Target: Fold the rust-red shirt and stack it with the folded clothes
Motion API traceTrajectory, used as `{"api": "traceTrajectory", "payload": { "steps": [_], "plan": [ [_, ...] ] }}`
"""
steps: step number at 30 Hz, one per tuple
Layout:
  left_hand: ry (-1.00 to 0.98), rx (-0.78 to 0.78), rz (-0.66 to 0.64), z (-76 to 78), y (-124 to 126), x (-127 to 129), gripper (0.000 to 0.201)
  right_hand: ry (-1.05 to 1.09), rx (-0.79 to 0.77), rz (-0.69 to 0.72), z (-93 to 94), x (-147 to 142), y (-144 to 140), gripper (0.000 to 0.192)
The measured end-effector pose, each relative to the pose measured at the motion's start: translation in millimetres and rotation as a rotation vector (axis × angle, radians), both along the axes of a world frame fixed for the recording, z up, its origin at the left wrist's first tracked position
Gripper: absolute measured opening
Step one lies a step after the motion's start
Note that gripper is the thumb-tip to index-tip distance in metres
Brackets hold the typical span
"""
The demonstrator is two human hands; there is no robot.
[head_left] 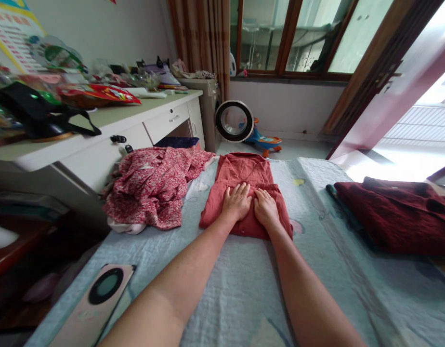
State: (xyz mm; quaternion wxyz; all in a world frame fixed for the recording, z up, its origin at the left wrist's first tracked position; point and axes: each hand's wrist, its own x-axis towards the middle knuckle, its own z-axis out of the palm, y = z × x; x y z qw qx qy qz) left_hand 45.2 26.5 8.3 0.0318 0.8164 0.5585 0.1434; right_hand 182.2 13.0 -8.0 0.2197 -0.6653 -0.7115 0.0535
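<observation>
A rust-red garment (244, 168) lies partly folded in the middle of the bed, its near part doubled over and its far part spread flat. An elastic-looking gathered edge crosses it, and a small button shows near its front. My left hand (237, 202) rests flat on the folded part, fingers stretched forward. Beside it, my right hand (266, 207) also lies flat on the cloth, a little apart from the left. Neither hand grips the fabric.
A heap of red-and-white patterned clothing (150, 185) lies at the left. Folded dark red clothes (396, 212) are stacked at the right. A phone (96, 303) lies on the pale blue bedcover (237, 294) at the near left. Beyond stand a cluttered desk (136, 115) and an open-doored washing machine (210, 106).
</observation>
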Motion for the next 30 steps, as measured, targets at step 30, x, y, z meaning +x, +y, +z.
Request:
{"api": "traceTrajectory", "payload": {
  "steps": [30],
  "plan": [
    [0.114, -0.111, -0.171, 14.7, 28.7, -34.7, 0.053, -0.091, -0.167, -0.092, 27.0, -16.9, -12.6, 0.053]
  ]
}}
